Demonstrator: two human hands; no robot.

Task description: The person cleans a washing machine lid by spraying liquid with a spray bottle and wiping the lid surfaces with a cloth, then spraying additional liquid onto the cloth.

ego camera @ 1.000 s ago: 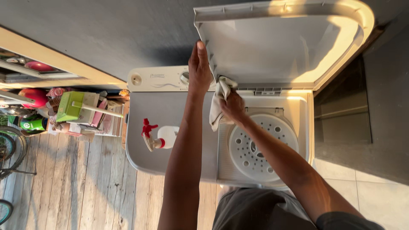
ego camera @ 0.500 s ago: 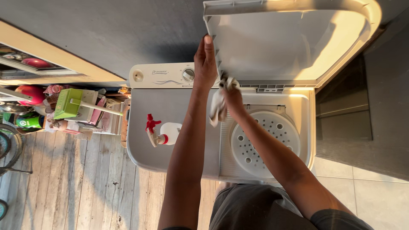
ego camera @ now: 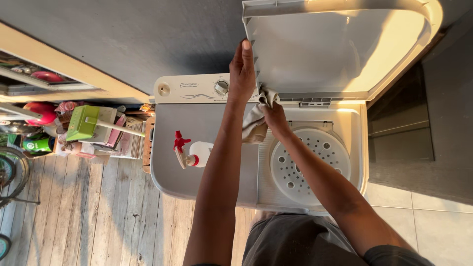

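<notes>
Leftmost, a white spray bottle with a red trigger (ego camera: 193, 151) is laid on the grey closed lid (ego camera: 197, 128). Beside it, the raised white plastic lid (ego camera: 335, 49) is steadied by the left hand (ego camera: 242, 71), fingers pressed together. A crumpled beige cloth (ego camera: 256, 123) is gripped by the right hand (ego camera: 274, 116) at the lid's hinge edge.

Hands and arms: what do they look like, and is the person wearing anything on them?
Both hands, left and right, are bare: no gloves, rings or watch show. The forearms are bare too. A dark grey sleeve edge shows at the right upper arm only.
</notes>
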